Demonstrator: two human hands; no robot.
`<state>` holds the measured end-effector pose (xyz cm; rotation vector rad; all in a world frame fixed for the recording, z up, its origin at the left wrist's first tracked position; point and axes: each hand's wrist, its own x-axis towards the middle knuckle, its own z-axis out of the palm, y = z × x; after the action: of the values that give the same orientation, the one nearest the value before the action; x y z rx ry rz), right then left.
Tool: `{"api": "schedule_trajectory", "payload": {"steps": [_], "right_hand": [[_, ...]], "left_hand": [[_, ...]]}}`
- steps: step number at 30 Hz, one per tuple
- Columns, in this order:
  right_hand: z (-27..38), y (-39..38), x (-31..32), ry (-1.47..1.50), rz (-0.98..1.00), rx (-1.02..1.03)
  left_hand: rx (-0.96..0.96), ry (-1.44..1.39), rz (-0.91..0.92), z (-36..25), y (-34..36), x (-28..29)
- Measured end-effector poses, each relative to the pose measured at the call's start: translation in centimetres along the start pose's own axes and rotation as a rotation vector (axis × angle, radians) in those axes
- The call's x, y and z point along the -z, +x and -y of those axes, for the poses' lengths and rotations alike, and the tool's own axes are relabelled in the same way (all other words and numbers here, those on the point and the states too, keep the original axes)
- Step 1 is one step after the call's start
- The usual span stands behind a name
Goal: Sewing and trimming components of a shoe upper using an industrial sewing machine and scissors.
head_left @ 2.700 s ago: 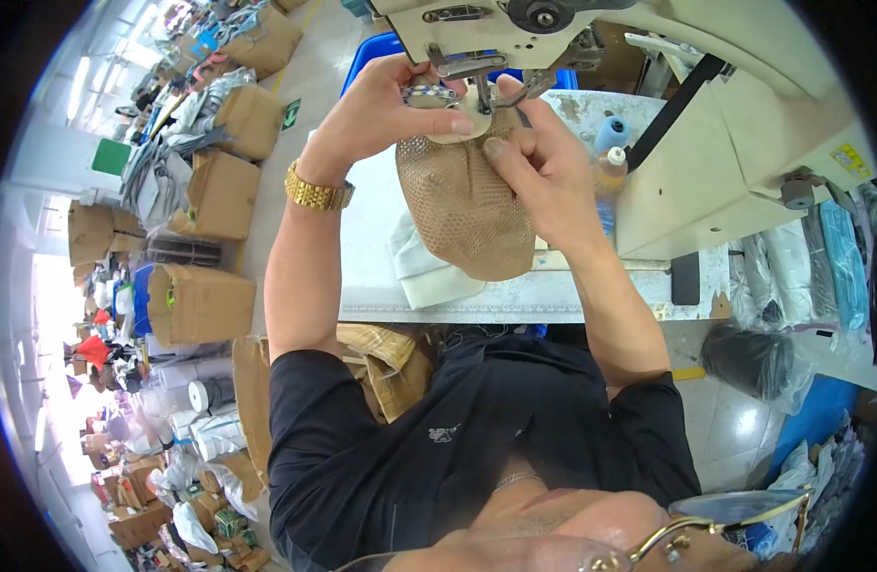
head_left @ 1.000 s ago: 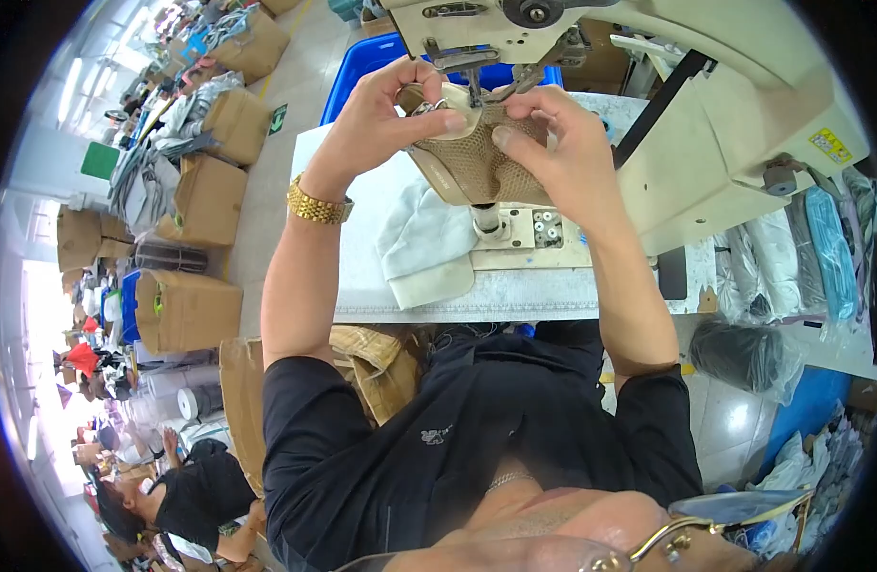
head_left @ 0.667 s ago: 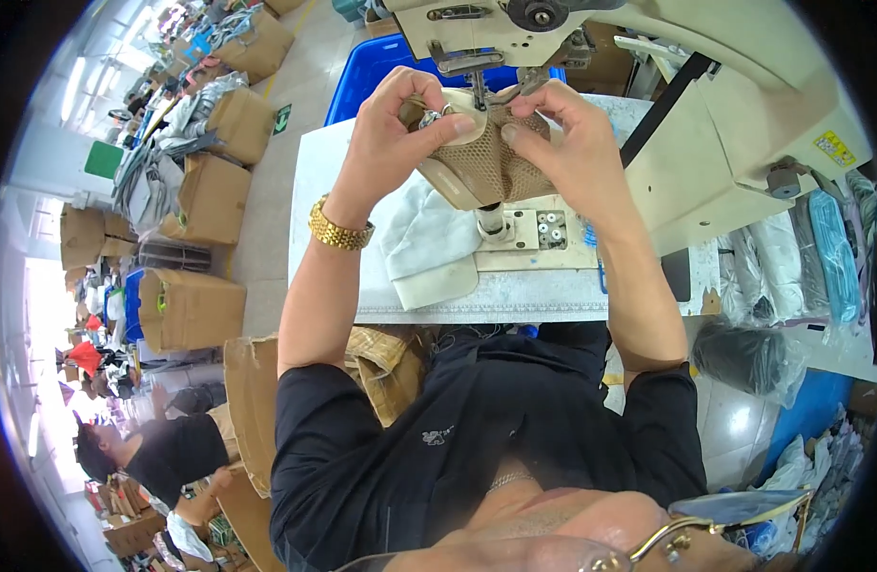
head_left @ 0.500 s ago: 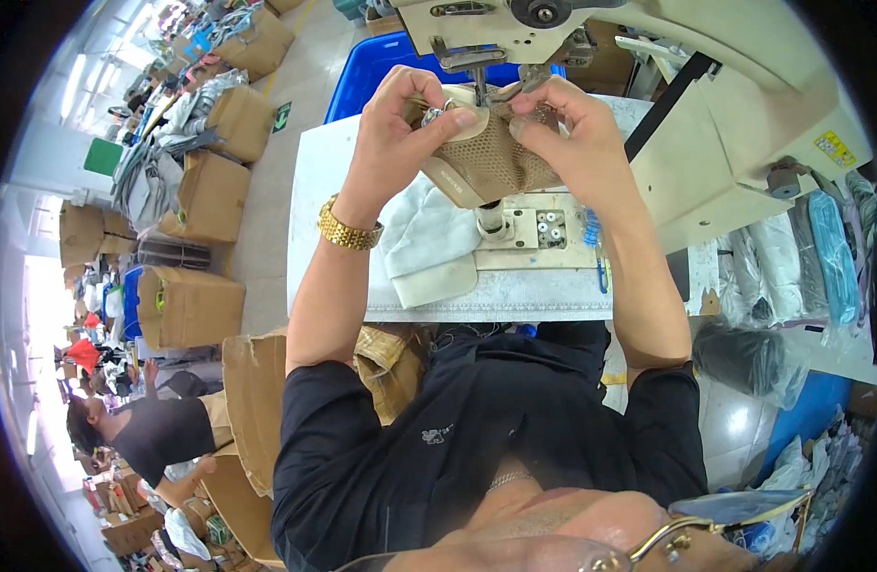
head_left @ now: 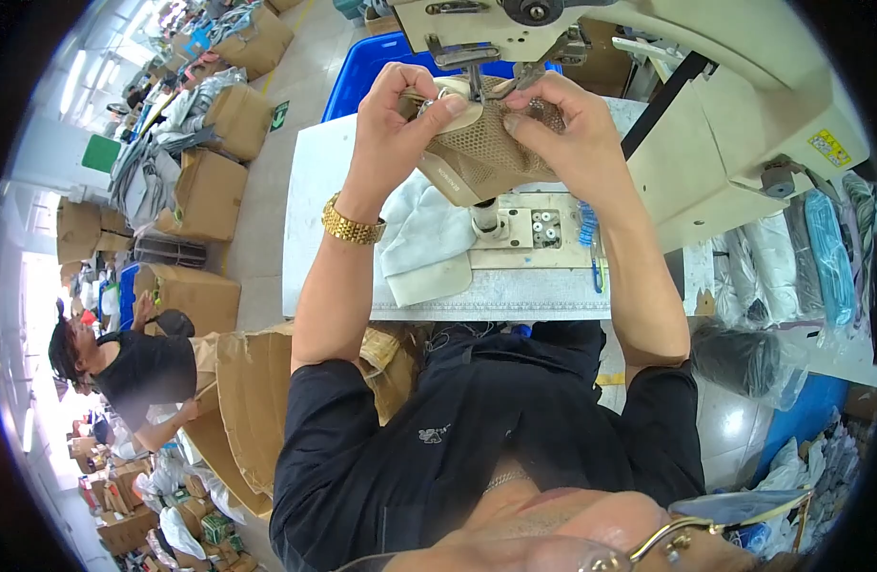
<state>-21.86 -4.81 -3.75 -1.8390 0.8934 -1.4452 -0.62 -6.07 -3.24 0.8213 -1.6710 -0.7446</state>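
Observation:
A tan mesh cap [head_left: 483, 153], with a smooth band along its lower edge, sits under the needle and presser foot of a sewing machine [head_left: 476, 88]. My left hand [head_left: 405, 114] pinches its left edge between thumb and fingers, just left of the foot. On the other side, my right hand [head_left: 567, 129] grips the mesh with thumb and forefinger. Below the cap, the machine's post [head_left: 487, 217] rises from the bed. A pale grey cap [head_left: 424, 250] lies on the white table [head_left: 329, 191], left of the post. The stitching point is partly hidden by my fingers.
Behind the table stands a blue bin [head_left: 367, 71]. Several small bobbins [head_left: 546, 229] and blue-handled snips [head_left: 596, 272] lie right of the post. Plastic-wrapped fabric bundles [head_left: 772, 267] are at the right. A cardboard box [head_left: 253, 400] stands by my left elbow; a co-worker [head_left: 148, 372] is beyond it.
The mesh has shifted slightly under the foot, and my right fingers have moved a little along it. Both hands keep their grip. At the left, the co-worker has moved and turned.

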Motion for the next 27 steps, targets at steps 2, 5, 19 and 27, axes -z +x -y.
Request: {"api": "schedule_trajectory", "payload": {"steps": [2,5,19,27], "right_hand": [[-0.1,-0.1,0.0,-0.013,0.006,-0.019],[-0.2,0.3,0.1,0.012,0.02,-0.045],[0.8,-1.0,0.3,-0.206,-0.124,0.104],[-0.4,-0.8,0.2,-0.227,-0.127,0.163]], "left_hand": [[-0.013,0.061,-0.007,0.1,0.2,0.1],[0.005,0.112,-0.022,0.1,0.1,0.1],[-0.029,0.282,-0.122,-1.7,-0.6,-0.8],[-0.068,0.427,-0.155,-2.2,-0.7,-0.9]]}}
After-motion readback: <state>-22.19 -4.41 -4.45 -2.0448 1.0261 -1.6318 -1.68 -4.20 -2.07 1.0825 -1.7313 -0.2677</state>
